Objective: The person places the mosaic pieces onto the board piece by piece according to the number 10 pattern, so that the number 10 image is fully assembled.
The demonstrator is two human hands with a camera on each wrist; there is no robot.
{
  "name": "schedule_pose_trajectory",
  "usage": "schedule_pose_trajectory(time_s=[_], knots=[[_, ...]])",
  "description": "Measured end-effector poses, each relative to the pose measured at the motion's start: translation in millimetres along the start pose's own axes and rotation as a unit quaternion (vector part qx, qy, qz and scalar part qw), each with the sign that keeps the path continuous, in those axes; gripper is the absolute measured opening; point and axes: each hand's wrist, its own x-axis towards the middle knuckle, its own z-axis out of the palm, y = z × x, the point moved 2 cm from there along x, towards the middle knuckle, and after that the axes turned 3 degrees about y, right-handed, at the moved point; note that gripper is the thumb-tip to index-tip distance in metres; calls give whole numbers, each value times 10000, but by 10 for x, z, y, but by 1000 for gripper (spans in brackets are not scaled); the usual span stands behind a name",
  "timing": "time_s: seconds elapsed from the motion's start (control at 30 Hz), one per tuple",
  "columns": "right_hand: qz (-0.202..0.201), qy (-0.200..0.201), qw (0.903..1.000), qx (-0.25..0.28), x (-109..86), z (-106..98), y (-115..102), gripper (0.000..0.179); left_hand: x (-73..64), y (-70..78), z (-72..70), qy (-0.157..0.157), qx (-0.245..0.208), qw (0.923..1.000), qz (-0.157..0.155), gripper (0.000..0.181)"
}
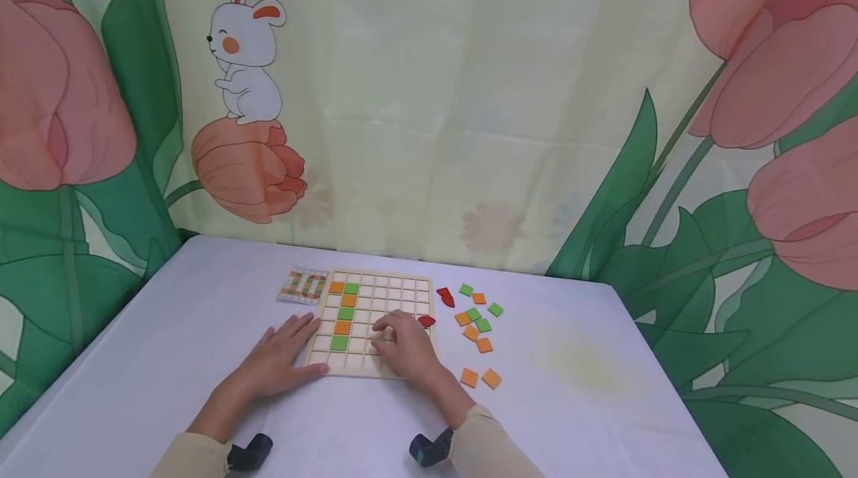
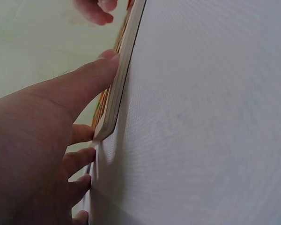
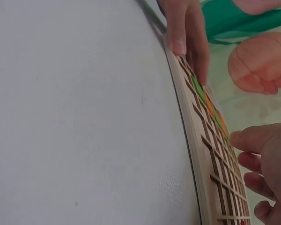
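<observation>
A wooden grid board (image 1: 362, 360) lies on the table, orange and green square tiles (image 1: 342, 327) alternating down one of its left columns, with another orange tile (image 1: 336, 287) beside the top one. My left hand (image 1: 278, 359) rests at the board's left edge, fingers spread and thumb on the near corner. In the left wrist view, the thumb (image 2: 98, 72) presses the board's side. Over the middle of the grid hovers my right hand (image 1: 405, 344), its fingers loosely bent. The right wrist view shows its thumb and fingers (image 3: 255, 161) apart, with nothing visible between them.
A patterned card (image 1: 303, 286) lies beyond the left hand, against the board's left side. Loose green tiles (image 1: 495, 310) and orange tiles (image 1: 491, 378) are scattered right of the board. One red piece (image 1: 426, 322) overlaps the board's right edge; more red (image 1: 445, 297) lies beyond it.
</observation>
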Motion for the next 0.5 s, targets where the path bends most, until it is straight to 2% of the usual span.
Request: schedule_pose_trajectory(time_s=[0.27, 0.5], knots=[[101, 276, 9993, -219, -84, -221, 210, 15, -24, 18, -13, 78, -34, 10000, 52, 88], [563, 551, 9961, -391, -175, -410, 415, 15, -9, 35, 24, 42, 41, 10000, 33, 90]])
